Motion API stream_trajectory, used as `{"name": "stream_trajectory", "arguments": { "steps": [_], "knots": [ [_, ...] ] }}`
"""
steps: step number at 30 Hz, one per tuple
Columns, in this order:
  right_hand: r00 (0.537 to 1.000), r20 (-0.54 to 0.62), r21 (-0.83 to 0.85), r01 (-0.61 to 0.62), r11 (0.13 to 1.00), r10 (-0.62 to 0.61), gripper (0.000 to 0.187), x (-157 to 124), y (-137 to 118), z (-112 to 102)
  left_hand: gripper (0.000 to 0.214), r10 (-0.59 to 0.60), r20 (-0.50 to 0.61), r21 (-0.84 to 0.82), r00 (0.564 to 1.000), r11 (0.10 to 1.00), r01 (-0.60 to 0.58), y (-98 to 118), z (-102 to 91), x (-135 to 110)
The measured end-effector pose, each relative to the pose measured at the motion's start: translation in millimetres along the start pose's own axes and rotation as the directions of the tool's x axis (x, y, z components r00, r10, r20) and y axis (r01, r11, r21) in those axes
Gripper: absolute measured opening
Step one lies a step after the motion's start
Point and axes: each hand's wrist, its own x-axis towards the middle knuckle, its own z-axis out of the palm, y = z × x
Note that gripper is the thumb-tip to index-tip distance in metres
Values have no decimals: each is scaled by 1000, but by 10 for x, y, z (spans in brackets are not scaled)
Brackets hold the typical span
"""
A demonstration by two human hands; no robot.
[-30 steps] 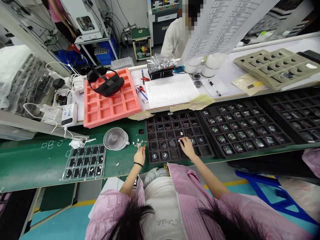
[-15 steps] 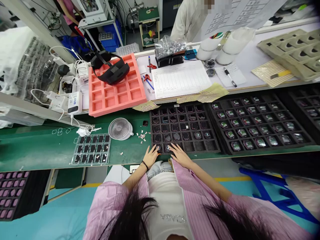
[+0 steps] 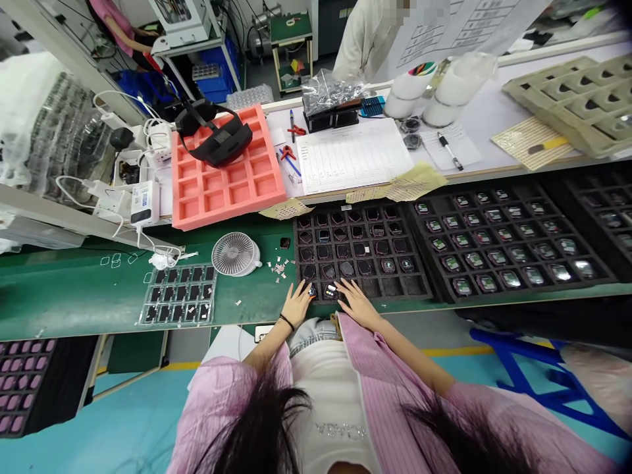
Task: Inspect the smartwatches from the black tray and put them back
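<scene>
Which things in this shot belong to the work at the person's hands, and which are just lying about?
At work: left hand, right hand, black foam tray, small devices in its front row.

Lying about: desk fan, pink foam tray, black strapped headset, printed sheet.

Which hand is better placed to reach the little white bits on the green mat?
Probably the left hand: it sits at the corner of the black tray closest to the little white bits. The right hand lies farther away, beyond the left.
</scene>
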Motion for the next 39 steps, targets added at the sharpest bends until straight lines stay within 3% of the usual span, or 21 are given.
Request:
{"name": "stream_trajectory", "arguments": {
  "steps": [4,7,10,12,20,24,30,33,39],
  "knots": [
    [980,-157,-33,-129,991,123,37,13,176,-39,30,45,55,-12,997,999,-45,-23,28,-93],
    [915,-313,-65,-289,955,255,42,-14,453,-159,30,102,79,-37,992,994,-100,-45,-19,-216],
    [846,-398,-89,-421,903,355,50,-22,746,-271,31,44,33,-47,998,998,-42,-55,-90,-279],
    [827,-406,-113,-467,877,388,54,-18,890,-308,32,-22,-10,-53,1000,998,21,-53,-126,-268],
    [825,-424,-215,-493,843,374,58,-240,944,-216,33,-25,-81,-63,996,998,20,-25,-85,-134],
    [793,-497,-186,-494,849,352,53,-323,931,-248,35,-20,-109,-68,994,998,13,-61,-67,-112],
    [764,-519,-171,-532,830,383,56,-114,1082,-399,42,-3,-126,-87,992,996,-8,-99,-153,10],
    [724,-529,-152,-593,790,442,59,-68,1177,-413,42,-7,-142,-93,990,996,-6,-110,-195,67],
    [671,-570,-138,-647,750,474,56,-245,1200,-377,42,-37,-151,-119,988,993,19,-152,-175,73]
  ]
}}
